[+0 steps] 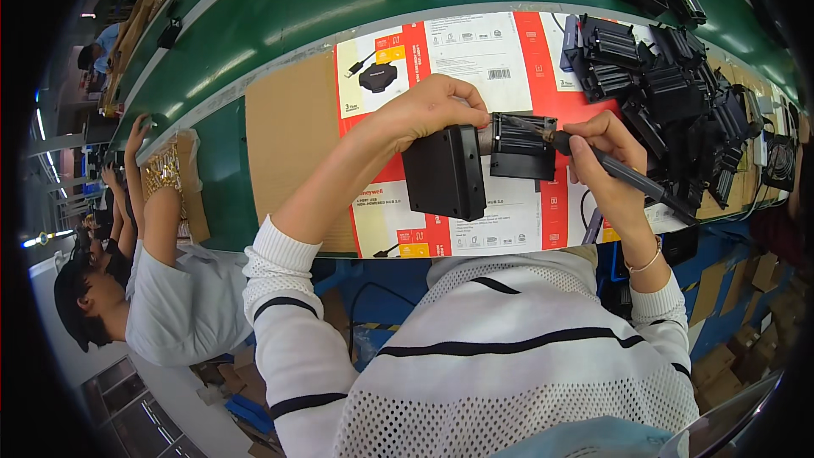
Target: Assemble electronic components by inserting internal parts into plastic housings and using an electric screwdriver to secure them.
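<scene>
Left hand (443, 106) arched above black box (443, 176); its fingers bent at upper left corner of black slotted part (524, 146), whether pinching it could not be told; right hand's (612, 153) fingers grasped black pen-shaped tool (638, 178), tip at part's right end, contact unclear; slotted part sat between hands, just right of box, above printed cardboard (475, 55) on green bench (225, 161); heap of black parts (670, 76) lay farther right; co-worker (182, 309) was at left, near small gold pieces (163, 168).
</scene>
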Available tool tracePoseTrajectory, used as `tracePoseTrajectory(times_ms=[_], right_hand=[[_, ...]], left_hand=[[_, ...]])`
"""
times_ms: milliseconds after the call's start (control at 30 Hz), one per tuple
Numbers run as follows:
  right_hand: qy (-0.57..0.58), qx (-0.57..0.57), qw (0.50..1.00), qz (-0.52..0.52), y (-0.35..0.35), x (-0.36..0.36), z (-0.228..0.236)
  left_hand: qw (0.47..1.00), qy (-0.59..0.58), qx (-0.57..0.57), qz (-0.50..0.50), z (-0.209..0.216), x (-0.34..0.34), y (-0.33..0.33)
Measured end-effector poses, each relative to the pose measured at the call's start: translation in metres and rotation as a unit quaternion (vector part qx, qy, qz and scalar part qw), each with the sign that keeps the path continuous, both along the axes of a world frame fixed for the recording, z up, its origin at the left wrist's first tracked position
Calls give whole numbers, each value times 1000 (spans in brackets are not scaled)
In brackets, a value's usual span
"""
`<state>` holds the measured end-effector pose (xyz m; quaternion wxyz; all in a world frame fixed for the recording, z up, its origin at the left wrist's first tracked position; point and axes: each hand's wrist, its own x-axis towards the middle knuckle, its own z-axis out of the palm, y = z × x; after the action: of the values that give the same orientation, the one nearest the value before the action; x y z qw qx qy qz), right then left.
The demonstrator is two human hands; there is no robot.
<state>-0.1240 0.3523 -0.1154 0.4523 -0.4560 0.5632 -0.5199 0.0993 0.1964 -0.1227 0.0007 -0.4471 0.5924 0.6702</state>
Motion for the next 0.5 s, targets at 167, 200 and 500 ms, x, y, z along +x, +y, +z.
tracePoseTrajectory(times_ms=[167, 200, 500], right_hand=[[33, 5, 999, 10, -3, 2, 0], [40, 7, 999, 11, -3, 2, 1], [95, -11, 995, 29, -6, 4, 5]], left_hand=[[1000, 4, 7, -1, -3, 0, -1], [1000, 4, 10, -2, -4, 0, -2], [1000, -8, 0, -2, -7, -2, -2]])
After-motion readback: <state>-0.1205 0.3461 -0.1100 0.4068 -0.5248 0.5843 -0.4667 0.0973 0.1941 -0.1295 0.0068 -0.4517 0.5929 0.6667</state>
